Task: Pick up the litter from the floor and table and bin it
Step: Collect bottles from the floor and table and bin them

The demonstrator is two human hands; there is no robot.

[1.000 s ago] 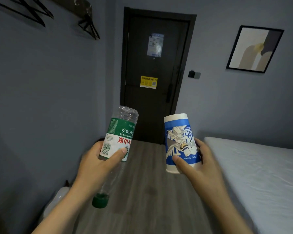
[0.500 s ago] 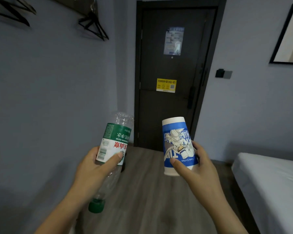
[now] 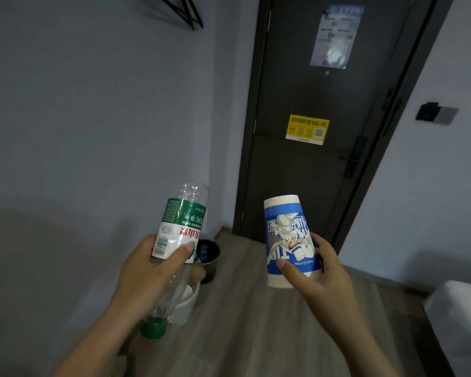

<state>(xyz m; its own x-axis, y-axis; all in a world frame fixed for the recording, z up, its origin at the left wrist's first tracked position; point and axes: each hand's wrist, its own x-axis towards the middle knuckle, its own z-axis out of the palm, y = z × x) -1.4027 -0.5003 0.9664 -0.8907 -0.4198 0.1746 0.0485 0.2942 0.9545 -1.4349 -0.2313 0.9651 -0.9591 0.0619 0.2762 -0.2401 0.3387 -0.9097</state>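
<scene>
Where wall (image 3: 93,137) meets floor (image 3: 256,327), dark bin (image 3: 212,269) stands.

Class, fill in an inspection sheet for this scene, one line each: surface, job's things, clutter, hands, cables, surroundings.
Surface: grey wood-look floor.
Job's things: plastic bottle held cap end down; blue-and-white paper cup held upside down; dark bin on the floor by the wall, something blue inside; white container beside it, contents unclear.
Clutter: nothing seen.
Hands: left hand grips the bottle; right hand grips the cup.
Cables: nothing seen.
Surroundings: dark door with a yellow Wi-Fi sticker; bed corner at right; hanger on the wall.
</scene>
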